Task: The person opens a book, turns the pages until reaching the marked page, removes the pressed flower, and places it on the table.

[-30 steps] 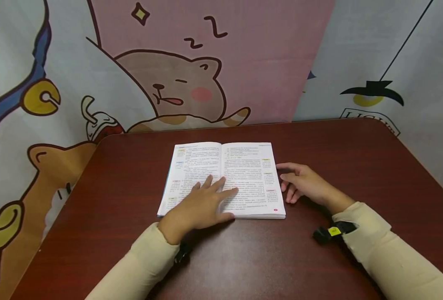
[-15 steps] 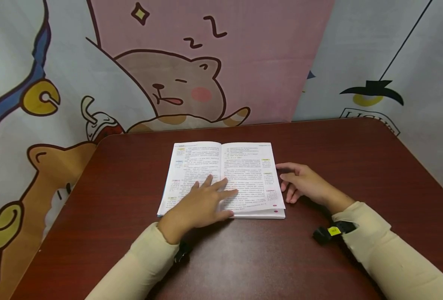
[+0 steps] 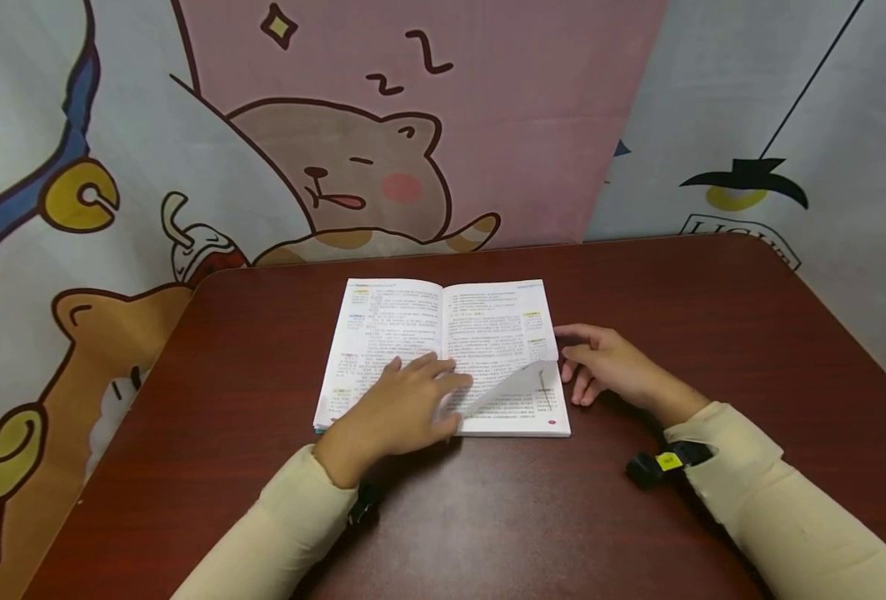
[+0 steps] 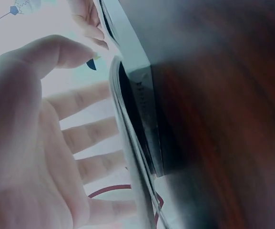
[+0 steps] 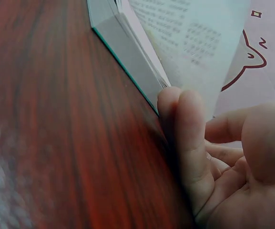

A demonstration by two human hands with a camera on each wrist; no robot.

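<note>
From overhead, the open book (image 3: 443, 354) lies mid-surface (image 3: 638, 533), twelve o'clock from the person. The left hand (image 3: 401, 408) presses flat on it, fingers straight; since a second ago the right page's lower corner (image 3: 513, 385) has lifted, so a page turn looks begun. The right hand (image 3: 608, 367) rests at the book's three o'clock edge, fingers relaxed.

The left wrist view shows spread fingers (image 4: 92, 136) against the pages.

In the right wrist view, fingertips (image 5: 180, 102) touch the raised page (image 5: 199, 52).

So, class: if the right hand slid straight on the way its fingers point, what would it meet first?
The right hand points left across the table. It would probably meet the right edge of the open book first, beside the lifted page; its fingertips already look close to it.
</note>
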